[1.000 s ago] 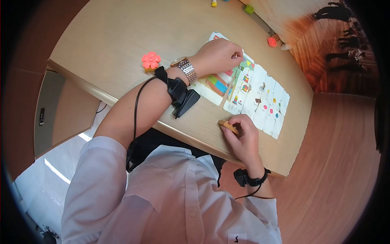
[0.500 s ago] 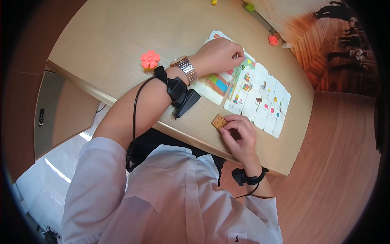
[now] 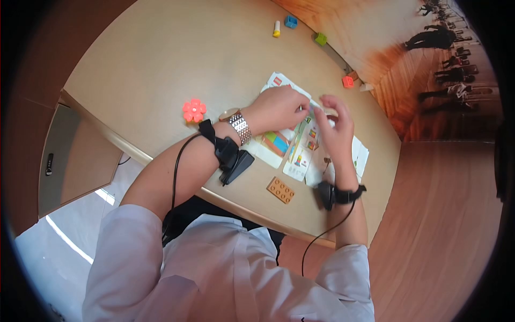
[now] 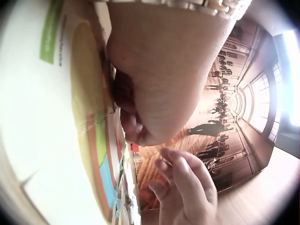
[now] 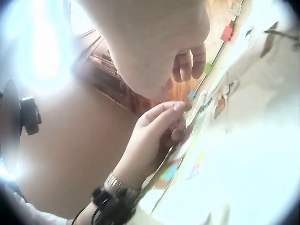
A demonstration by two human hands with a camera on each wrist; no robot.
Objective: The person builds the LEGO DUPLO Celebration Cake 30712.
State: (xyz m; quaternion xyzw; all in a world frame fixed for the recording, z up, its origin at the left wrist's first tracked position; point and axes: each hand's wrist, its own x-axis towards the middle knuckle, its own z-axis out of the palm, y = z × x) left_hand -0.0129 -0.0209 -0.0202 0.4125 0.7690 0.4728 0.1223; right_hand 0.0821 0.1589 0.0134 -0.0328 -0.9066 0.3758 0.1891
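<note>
My left hand [image 3: 281,109] rests over the left part of an unfolded illustrated sheet [image 3: 276,80], fingers curled in with nothing visible in them. In the left wrist view that hand [image 4: 154,75] lies against the print. Just right of it, my right hand [image 3: 339,129] is raised over the sheet, its fingers loosely bent and apart, holding nothing. The right wrist view has both the right hand [image 5: 154,51] and the left hand [image 5: 152,136], close but apart. A tan brick [image 3: 280,190] with several studs lies flat near the table's front edge, below the sheet.
A pink flower piece [image 3: 194,110] lies beside the left wrist. Along the far edge are a white-and-yellow piece [image 3: 277,29], a blue brick [image 3: 291,21], a green brick [image 3: 321,38] and a red brick [image 3: 347,81]. A wall picture [image 3: 429,59] stands behind.
My right hand has let go of the tan brick, now lying on the table, and has moved up towards my left hand. The head view has shifted, showing more of the far edge.
</note>
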